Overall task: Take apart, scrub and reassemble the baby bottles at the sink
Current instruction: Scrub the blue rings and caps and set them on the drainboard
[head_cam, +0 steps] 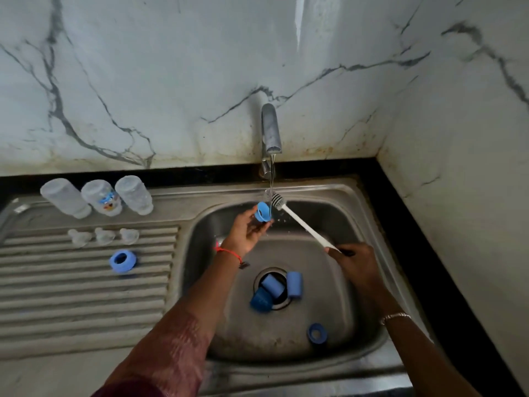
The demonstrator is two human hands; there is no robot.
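Brushed steel sink (pixel 369 213) (dull), glossy marble wall (pixel 171 67), translucent plastic bottles (pixel 100 197).

No legible text, brand, number or sign is showing anywhere in view. The middle bottle (pixel 103 198) on the drainboard (pixel 86 296) is carrying a printed graphic in blue and orange; it is appearing as a picture only, and no lettering is resolving on it. Any marks on the bottles beside it are too blurred to read.
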